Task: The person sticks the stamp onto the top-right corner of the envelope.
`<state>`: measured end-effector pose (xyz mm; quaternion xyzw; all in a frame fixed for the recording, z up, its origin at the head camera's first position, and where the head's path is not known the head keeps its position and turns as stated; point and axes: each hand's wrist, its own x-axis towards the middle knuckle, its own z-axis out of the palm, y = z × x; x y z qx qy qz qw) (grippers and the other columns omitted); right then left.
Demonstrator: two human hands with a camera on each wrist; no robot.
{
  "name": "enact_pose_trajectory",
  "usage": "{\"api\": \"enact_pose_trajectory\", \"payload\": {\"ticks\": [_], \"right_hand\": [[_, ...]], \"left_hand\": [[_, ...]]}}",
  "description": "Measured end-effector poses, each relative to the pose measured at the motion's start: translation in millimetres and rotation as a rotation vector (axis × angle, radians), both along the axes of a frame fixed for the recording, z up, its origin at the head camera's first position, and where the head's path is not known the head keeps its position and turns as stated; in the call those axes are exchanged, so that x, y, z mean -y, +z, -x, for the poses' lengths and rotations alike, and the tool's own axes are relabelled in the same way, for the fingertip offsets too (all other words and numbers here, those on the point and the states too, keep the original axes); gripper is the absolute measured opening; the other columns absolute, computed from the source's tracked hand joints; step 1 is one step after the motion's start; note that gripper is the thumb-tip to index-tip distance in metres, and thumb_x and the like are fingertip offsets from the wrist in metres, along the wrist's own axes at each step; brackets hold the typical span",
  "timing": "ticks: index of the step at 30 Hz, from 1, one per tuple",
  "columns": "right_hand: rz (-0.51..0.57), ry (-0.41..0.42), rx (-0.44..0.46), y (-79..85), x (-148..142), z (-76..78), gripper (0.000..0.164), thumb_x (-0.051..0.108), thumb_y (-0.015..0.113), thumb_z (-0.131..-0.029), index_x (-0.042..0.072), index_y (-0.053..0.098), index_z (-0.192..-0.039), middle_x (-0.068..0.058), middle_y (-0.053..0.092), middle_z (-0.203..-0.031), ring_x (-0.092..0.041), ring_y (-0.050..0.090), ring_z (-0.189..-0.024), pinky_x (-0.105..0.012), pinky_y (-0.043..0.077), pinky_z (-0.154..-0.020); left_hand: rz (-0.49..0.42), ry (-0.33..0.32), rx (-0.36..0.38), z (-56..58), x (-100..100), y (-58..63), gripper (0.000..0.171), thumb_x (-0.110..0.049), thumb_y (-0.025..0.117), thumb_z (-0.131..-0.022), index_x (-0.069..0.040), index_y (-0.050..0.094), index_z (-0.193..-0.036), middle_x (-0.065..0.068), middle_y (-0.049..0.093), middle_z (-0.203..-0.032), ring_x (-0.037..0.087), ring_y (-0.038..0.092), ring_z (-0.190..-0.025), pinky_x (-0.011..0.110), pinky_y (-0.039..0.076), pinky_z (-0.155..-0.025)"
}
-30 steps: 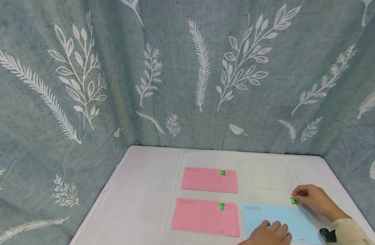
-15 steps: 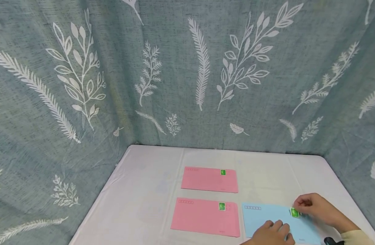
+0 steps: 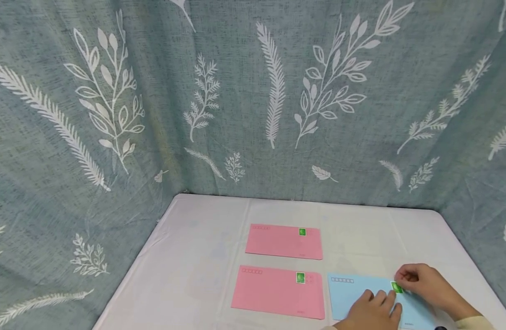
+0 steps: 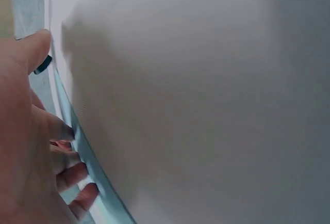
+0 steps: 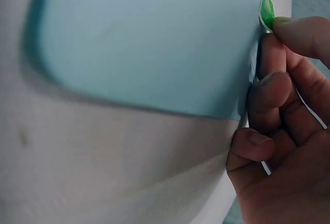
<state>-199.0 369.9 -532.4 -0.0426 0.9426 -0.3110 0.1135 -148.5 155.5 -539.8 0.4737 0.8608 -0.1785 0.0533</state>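
Observation:
A light blue envelope lies at the front right of the table, a row of small printed boxes in its upper left corner. Near its upper right corner my right hand pinches a green postage stamp with a white border between thumb and index finger. The right wrist view shows the stamp bent up at the thumb tip, with the other fingers curled near the envelope's edge. My left hand rests on the envelope's lower part with spread, relaxed fingers, its fingertips close to the stamp. It covers part of the envelope.
Two pink envelopes, a far one and a near one, lie left of the blue one, each bearing a green stamp at upper right. A white cloth covers the table. A grey-green leaf-patterned curtain hangs behind and at both sides.
My right hand has brought the stamp from beyond the blue envelope's top edge down onto its upper right area. My left hand has shifted slightly up and right, toward the stamp.

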Motion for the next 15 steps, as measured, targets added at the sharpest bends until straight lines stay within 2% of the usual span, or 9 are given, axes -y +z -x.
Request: {"api": "enact_pose_trajectory", "payload": {"ticks": [5,12,15], "right_hand": [[0.004,-0.009,-0.027,-0.6,2,-2.1,0.008,0.017,0.075,-0.09,0.012,0.071,-0.087,0.003,0.063,-0.077,-0.01,0.055,-0.069,-0.026,0.046,-0.063],[0.037,-0.012,-0.088,-0.1,-1,-6.7,0.01,0.022,0.076,-0.092,0.013,0.071,-0.091,0.003,0.064,-0.083,-0.007,0.054,-0.072,-0.026,0.045,-0.065],[0.023,-0.021,-0.086,-0.1,-4,-9.9,0.011,0.024,0.076,-0.093,0.014,0.073,-0.092,0.004,0.064,-0.084,-0.007,0.053,-0.073,-0.026,0.045,-0.065]], "left_hand": [[0.059,0.027,0.003,1.6,-7,-4.8,0.079,-0.077,0.017,-0.096,-0.035,0.015,-0.163,-0.008,0.008,-0.167,0.003,0.013,-0.144,0.028,0.026,-0.109],[0.075,0.049,0.021,1.6,-13,-8.2,0.08,-0.079,0.019,-0.095,-0.036,0.014,-0.163,-0.009,0.006,-0.167,0.003,0.011,-0.144,0.029,0.026,-0.11],[0.081,0.056,0.031,0.8,-15,-8.0,0.08,-0.079,0.018,-0.095,-0.037,0.014,-0.163,-0.01,0.005,-0.167,0.002,0.01,-0.144,0.029,0.026,-0.11]]}}
